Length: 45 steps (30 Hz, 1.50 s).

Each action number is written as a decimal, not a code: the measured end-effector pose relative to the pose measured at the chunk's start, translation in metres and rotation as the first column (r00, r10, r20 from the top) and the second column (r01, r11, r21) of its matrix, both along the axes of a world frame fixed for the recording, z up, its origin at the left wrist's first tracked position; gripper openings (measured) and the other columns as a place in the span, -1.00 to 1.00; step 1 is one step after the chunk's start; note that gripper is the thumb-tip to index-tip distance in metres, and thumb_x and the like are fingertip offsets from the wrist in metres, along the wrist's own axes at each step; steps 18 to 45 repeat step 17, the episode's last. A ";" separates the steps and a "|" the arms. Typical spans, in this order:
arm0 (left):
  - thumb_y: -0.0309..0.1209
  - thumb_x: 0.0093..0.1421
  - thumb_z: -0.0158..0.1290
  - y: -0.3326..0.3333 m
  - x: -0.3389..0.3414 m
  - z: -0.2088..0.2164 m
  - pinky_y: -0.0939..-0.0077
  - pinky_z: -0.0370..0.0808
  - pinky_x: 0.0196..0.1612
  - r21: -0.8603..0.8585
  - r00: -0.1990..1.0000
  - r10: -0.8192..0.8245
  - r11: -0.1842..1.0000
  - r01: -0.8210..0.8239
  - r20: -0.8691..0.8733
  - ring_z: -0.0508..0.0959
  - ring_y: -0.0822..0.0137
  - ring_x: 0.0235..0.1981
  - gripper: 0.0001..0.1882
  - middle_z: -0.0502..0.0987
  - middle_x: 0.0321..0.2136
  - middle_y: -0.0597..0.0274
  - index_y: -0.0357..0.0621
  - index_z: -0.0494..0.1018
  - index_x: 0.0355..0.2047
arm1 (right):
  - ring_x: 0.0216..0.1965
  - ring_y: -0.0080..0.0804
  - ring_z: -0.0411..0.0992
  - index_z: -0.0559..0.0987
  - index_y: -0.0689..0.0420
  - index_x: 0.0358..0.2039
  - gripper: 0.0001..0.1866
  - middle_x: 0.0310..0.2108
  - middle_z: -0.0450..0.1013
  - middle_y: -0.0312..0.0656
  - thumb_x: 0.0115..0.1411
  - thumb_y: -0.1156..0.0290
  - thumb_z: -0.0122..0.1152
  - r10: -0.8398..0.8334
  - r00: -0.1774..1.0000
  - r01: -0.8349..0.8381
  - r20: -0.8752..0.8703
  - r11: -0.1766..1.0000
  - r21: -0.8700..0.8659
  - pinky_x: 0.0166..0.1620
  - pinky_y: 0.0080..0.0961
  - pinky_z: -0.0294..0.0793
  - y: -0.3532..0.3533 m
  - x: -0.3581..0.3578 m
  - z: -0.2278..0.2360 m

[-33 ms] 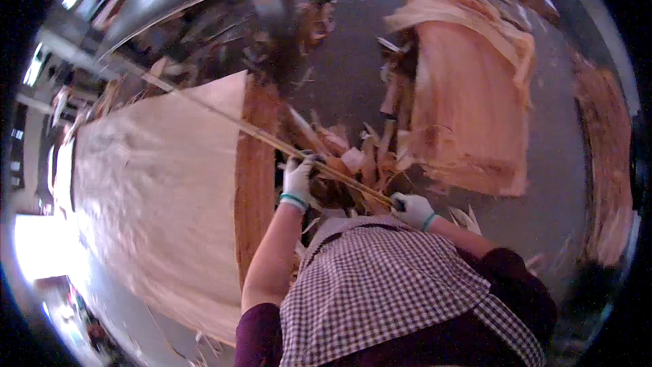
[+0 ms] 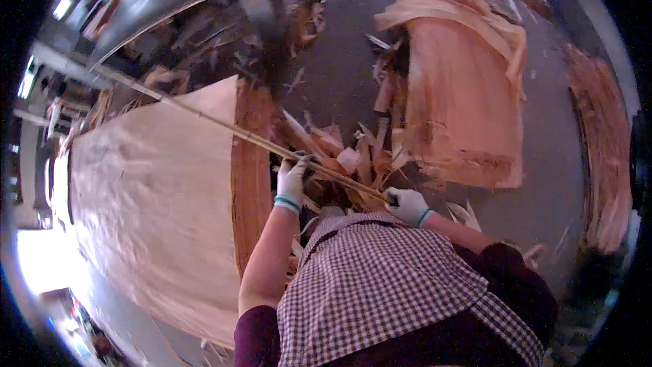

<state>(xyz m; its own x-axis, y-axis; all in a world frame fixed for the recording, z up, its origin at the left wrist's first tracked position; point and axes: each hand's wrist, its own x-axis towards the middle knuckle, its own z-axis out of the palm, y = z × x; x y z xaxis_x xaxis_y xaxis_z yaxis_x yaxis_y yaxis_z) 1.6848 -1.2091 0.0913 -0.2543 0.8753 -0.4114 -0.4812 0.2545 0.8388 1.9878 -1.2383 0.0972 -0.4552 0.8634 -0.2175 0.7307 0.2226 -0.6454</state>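
Both my hands wear white gloves with dark fingertips and green cuffs, and both are closed round one long, thin bamboo pole (image 2: pixel 251 137). My left hand (image 2: pixel 292 180) grips it partway along, just off the edge of a large stack of pale veneer sheets (image 2: pixel 153 183). Close in front of my checked apron, my right hand (image 2: pixel 406 205) holds the pole's near end. From there the pole slants away to the far left, passing over the stack's far corner. Its far tip is blurred against the clutter.
Torn veneer scraps (image 2: pixel 348 158) lie heaped on the floor just beyond my hands. A lower stack of reddish veneer (image 2: pixel 465 109) stands ahead to the right, with loose sheets (image 2: pixel 468 7) draped over its far end. Another reddish stack (image 2: pixel 604 156) lines the far right.
The view has turned slightly, so the stacks sit a little further left. Both hands keep their grip on the pole.
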 end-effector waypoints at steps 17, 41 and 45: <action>-0.09 0.24 -0.23 0.193 -0.091 0.346 0.24 0.44 -0.10 0.784 0.556 0.561 0.348 0.514 -0.613 0.49 0.10 -0.21 -0.46 0.49 -0.24 -0.05 -0.41 0.34 -0.08 | -0.48 -0.09 0.46 0.54 0.08 -0.36 -0.72 -0.52 0.47 -0.06 -0.14 0.29 0.26 -0.083 0.984 0.110 -0.158 0.979 0.172 -0.43 -0.33 0.43 0.165 -0.049 0.046; -0.09 0.24 -0.23 0.193 -0.091 0.346 0.24 0.44 -0.10 0.784 0.556 0.561 0.348 0.514 -0.613 0.49 0.10 -0.21 -0.46 0.49 -0.24 -0.05 -0.41 0.34 -0.08 | -0.48 -0.09 0.46 0.54 0.08 -0.36 -0.72 -0.52 0.47 -0.06 -0.14 0.29 0.26 -0.083 0.984 0.110 -0.158 0.979 0.172 -0.43 -0.33 0.43 0.165 -0.049 0.046; -0.09 0.24 -0.23 0.193 -0.091 0.346 0.24 0.44 -0.10 0.784 0.556 0.561 0.348 0.514 -0.613 0.49 0.10 -0.21 -0.46 0.49 -0.24 -0.05 -0.41 0.34 -0.08 | -0.48 -0.09 0.46 0.54 0.08 -0.36 -0.72 -0.52 0.47 -0.06 -0.14 0.29 0.26 -0.083 0.984 0.110 -0.158 0.979 0.172 -0.43 -0.33 0.43 0.165 -0.049 0.046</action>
